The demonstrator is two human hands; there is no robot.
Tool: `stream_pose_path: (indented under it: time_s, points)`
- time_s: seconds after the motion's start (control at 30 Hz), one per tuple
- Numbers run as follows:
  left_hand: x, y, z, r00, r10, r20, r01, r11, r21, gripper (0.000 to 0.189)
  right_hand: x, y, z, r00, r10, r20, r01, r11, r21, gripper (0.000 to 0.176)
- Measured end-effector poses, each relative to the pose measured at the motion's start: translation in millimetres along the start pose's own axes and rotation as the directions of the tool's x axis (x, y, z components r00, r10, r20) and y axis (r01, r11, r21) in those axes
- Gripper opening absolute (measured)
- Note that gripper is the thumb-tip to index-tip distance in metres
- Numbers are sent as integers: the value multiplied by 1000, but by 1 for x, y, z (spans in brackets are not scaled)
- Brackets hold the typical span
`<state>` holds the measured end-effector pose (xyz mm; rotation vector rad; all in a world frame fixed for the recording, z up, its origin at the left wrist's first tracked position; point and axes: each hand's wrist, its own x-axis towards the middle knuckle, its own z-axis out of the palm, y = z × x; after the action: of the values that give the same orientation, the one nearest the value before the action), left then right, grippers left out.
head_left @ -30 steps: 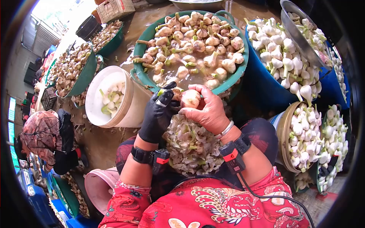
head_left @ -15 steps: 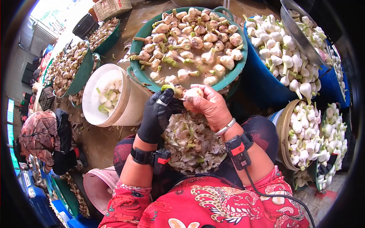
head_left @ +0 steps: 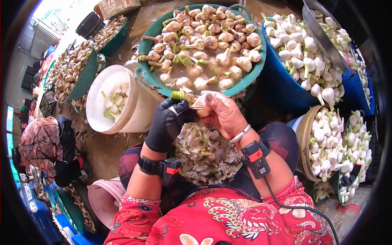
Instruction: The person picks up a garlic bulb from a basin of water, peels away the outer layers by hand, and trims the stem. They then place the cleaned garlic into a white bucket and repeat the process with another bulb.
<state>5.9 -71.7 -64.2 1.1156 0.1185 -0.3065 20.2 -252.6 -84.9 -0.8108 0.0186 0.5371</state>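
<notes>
My left hand [head_left: 168, 122], in a black glove, is closed round the green stem end of a garlic bulb [head_left: 200, 107]. Bare, with a bracelet at the wrist, my right hand [head_left: 226, 116] pinches the bulb's papery skin from the other side. Just beyond both hands stands a green tub [head_left: 144, 53] of murky water with many unpeeled bulbs [head_left: 223, 57]. Below the hands, between my legs, lies a heap of loose garlic skins [head_left: 208, 157].
A white bucket [head_left: 143, 108] holding peeled garlic stands at the left, above a pink bucket [head_left: 104, 200]. On the right are a blue tub [head_left: 274, 92] and a beige-rimmed bucket [head_left: 304, 143] of white bulbs. Another person [head_left: 45, 143] bends at the far left.
My right hand has shifted on the bulb, and a flap of pale skin now stands up from it. The bulb has turned and sits slightly lower.
</notes>
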Motion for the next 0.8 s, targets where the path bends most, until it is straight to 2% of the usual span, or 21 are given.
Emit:
stream_pose_path:
  time_s: [0.07,0.1,0.17,0.2,0.27,0.4,0.47,0.5,0.57,0.6,0.63,0.67,0.7,0.77,0.8]
  points:
    - [-1,-3,-1,990,116,78,-131,964,232,27,0,-1,1,996,-78,-50,72,992,-106,47]
    - [-1,-2,0,990,116,78,-131,964,232,27,0,-1,3,996,-78,-50,72,992,-106,47]
    - [-2,1,4,1000,3,4,-3,1000,3,28,-1,1,7,955,-295,11,287,916,-281,52]
    - [-2,1,4,1000,2,2,-2,1000,1,28,1,2,6,956,-293,11,284,916,-283,52]
    - [-2,1,4,999,25,-39,-24,999,25,28,3,6,5,929,-365,60,351,816,-459,56]
    - [2,0,-2,997,-82,-14,81,996,-49,26,3,9,10,940,-336,54,330,863,-383,54]
    - [4,-5,-11,999,-42,-25,45,991,127,20,3,13,9,955,-293,37,292,917,-273,44]
    - [3,-7,-12,999,-43,-25,46,991,126,20,1,9,8,956,-293,35,291,917,-273,44]
    - [-1,-10,-13,984,174,-23,-135,836,531,21,-3,-1,6,996,41,82,-37,998,-48,38]
    - [-1,-11,-18,985,172,-26,-132,837,531,21,-2,-1,4,979,202,-38,-203,979,-21,41]
    - [0,-11,-25,955,288,77,-267,711,650,25,-4,-6,-1,933,351,81,-354,935,26,39]
    - [1,-9,-28,904,379,196,-391,551,737,28,-6,-8,1,874,467,134,-474,880,22,38]
    - [-1,-9,-30,962,254,103,-267,776,571,33,-10,-9,3,799,573,185,-585,811,14,37]
    - [-3,-8,-24,969,219,114,-245,797,552,35,-7,-1,2,803,564,191,-580,814,38,36]
    - [-5,-6,-18,986,152,63,-164,909,383,35,-4,-1,0,884,459,94,-467,879,97,35]
